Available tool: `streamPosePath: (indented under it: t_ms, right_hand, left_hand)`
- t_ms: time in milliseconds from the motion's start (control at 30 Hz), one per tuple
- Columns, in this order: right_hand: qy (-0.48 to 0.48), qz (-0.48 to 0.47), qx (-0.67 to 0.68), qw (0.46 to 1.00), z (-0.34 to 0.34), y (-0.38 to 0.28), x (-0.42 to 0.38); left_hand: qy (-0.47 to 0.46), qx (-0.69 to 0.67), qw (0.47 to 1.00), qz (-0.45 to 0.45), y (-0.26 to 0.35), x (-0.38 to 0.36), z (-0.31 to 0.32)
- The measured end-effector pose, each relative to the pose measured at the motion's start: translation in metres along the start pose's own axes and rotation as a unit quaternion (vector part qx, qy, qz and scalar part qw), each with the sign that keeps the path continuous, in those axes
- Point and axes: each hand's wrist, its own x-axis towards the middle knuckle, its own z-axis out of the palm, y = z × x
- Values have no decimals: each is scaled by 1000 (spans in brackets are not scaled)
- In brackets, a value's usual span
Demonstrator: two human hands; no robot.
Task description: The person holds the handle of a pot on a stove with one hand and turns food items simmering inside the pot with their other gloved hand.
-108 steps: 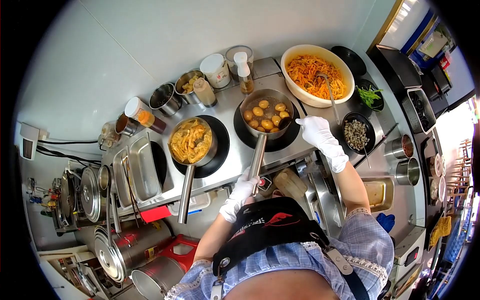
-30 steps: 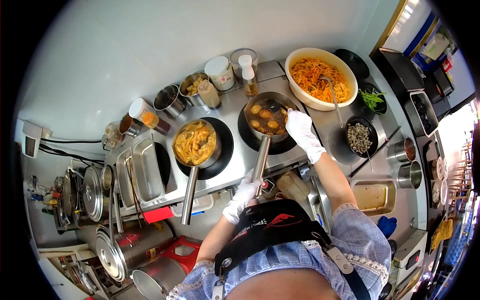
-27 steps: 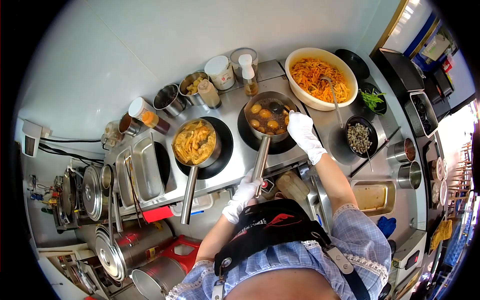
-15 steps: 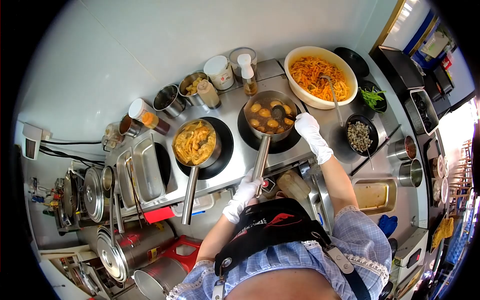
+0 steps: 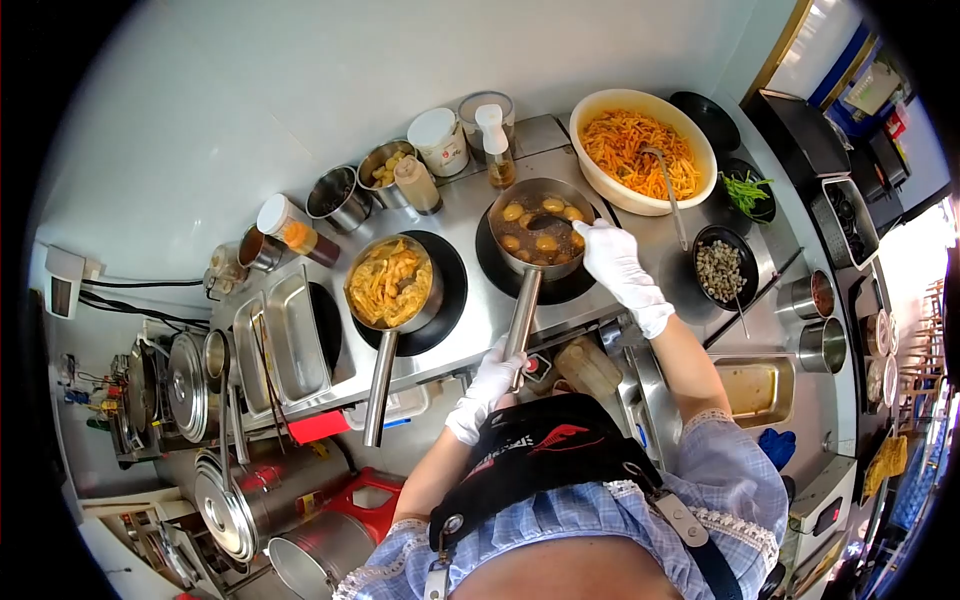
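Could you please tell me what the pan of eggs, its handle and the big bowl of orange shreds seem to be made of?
The egg pan and its handle look like metal, probably stainless steel, given their silvery shine. The large bowl seems to be cream-coloured plastic, smooth with a soft sheen, though enamel is possible.

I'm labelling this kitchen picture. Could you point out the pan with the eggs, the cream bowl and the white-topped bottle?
Pan with the eggs [image 5: 524,312]: head view, on its handle.
Cream bowl [image 5: 620,200]: head view, on its outer wall.
White-topped bottle [image 5: 493,139]: head view, on its white top.
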Motion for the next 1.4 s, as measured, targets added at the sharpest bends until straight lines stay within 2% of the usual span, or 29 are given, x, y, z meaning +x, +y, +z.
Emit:
streamPosePath:
  t_ms: [167,233,333,367,633,800,867,900,1000,1133,1167,1333,1400]
  right_hand:
    - [-55,-12,-31,998,-38,20,-11]
    - [-135,-28,-74,988,-43,24,-13]
    - [-149,-1,-16,989,-27,25,-18]
    - [-184,7,-7,983,-20,25,-18]
    - [-167,7,87,982,20,-19,-29]
    - [-167,91,157,969,54,-34,-18]
    - [-115,145,221,957,42,-34,-10]
    - [-85,135,232,960,43,-27,-8]
    - [-98,162,191,963,12,-18,-8]
    - [-107,133,177,969,-7,4,-24]
    - [-123,161,196,960,-13,7,-28]
    - [-151,185,231,943,2,28,-35]
    - [-137,160,173,962,7,29,-35]
  left_hand:
    - [-8,15,1000,12,0,1,-1]
    - [-15,2,1000,7,3,-2,0]
    - [-21,-9,1000,3,2,0,-1]
    - [-21,-5,1000,3,1,1,-1]
    - [-10,4,1000,28,-2,1,0]
    - [22,33,999,12,5,-2,4]
    - [16,28,999,10,7,-3,5]
    - [17,27,999,10,5,-3,5]
    - [13,24,999,17,2,-1,3]
    - [2,21,1000,21,-1,2,1]
    - [-3,23,1000,17,-2,3,-1]
    - [-12,3,1000,18,-3,2,0]
    - [-11,5,1000,23,-2,2,0]
